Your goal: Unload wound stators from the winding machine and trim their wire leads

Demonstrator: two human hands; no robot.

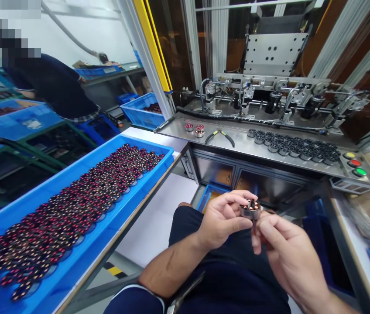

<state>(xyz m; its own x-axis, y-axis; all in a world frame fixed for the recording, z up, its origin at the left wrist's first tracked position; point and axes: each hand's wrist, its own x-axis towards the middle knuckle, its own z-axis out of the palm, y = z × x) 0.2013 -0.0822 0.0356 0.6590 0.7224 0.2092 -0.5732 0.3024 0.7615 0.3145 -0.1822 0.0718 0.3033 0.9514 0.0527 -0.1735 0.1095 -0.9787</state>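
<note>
My left hand holds a small round motor stator between thumb and fingers, above my lap. The stator has copper-coloured windings on top and a grey metal rim. My right hand is closed in a pinch right at the stator's lower right edge. Whatever lies between its thumb and finger is too small or hidden to make out. Beyond my hands, wire cutters with black and yellow-green handles lie spread on the metal machine ledge. Several wound stators sit beside them.
At left, a long blue tray holds rows of wound stators. Black slotted cores stand on the ledge, left of yellow, red and green buttons. Machine fixtures rise behind. A co-worker leans over a blue bin.
</note>
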